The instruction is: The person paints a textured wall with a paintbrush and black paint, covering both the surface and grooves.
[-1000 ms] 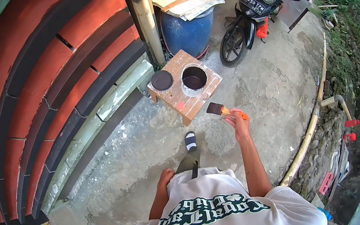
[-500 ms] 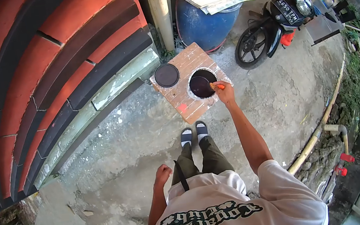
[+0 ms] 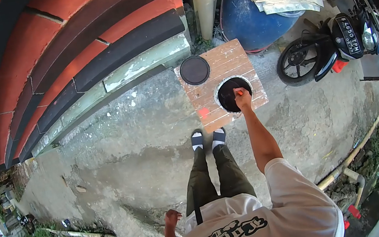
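Hands: right hand [image 3: 244, 101] closed around brush [image 3: 239, 93] handle, bristles down inside open paint can [image 3: 218, 98] on bench [image 3: 225, 58], straight ahead past the feet; left hand [image 3: 171, 218] loosely curled, empty, beside hip, well apart.

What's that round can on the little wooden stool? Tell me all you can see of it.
The paint can is round and open, with a pale rim and dark paint inside. It stands upright on the slatted wooden stool. A dark lid lies apart from it on the stool. The right hand holds an orange-handled brush down in it.
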